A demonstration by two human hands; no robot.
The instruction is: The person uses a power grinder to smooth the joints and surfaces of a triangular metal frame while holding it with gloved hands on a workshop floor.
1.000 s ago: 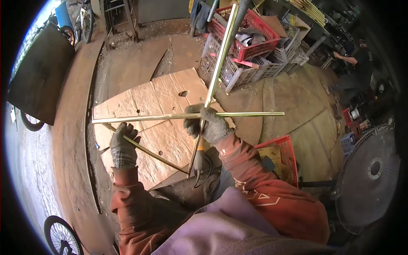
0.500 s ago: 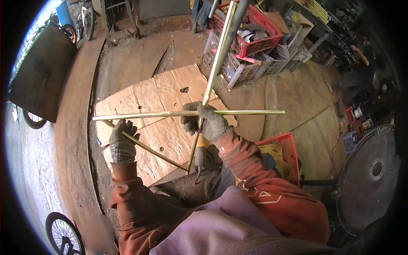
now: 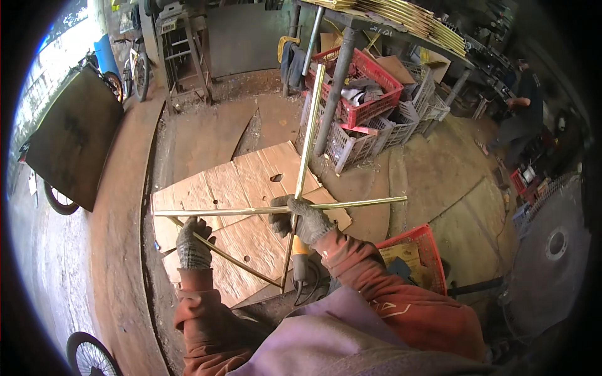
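Cardboard sheet (image 3: 244,172): brown, creased, holed; landmark for all places below. Laid flat on the floor (image 3: 439,160), perhaps as a layer between work and ground.

Gold tube frame (image 3: 301,178): over the cardboard sheet. Cross tube (image 3: 251,211) from the sheet's left edge to well past its right edge; long tube (image 3: 307,141) out beyond its far edge; slanted tube (image 3: 238,262) over its near half, meeting a thin lower tube (image 3: 288,257) in a point by its near edge. Height above the sheet: cannot tell.

Right hand (image 3: 311,224): grey-gloved, over the sheet's right part. Closed around the crossing of cross tube and long tube, some fingers behind the metal. Gripped there presumably for balance, with lengths reaching off to several sides. Joint hidden under the hand; fixed or loose, cannot tell.

Left hand (image 3: 193,246): grey-gloved, over the sheet's left part. Fingers curled around the slanted tube, near its upper end. Held well apart from the right hand, probably against twisting. Contact of fingertips with the cross tube: cannot tell.

Power tool (image 3: 300,266): grey and orange, at the sheet's near edge; seemingly placed for easy reach.

Red crate (image 3: 433,250): near the sheet, to its right; likewise close by, likely for handy storage.

Stacked crates (image 3: 367,117): beyond the sheet's far right edge, below a table (image 3: 389,31) with a gold tube bundle (image 3: 414,17), apparently kept off the ground.
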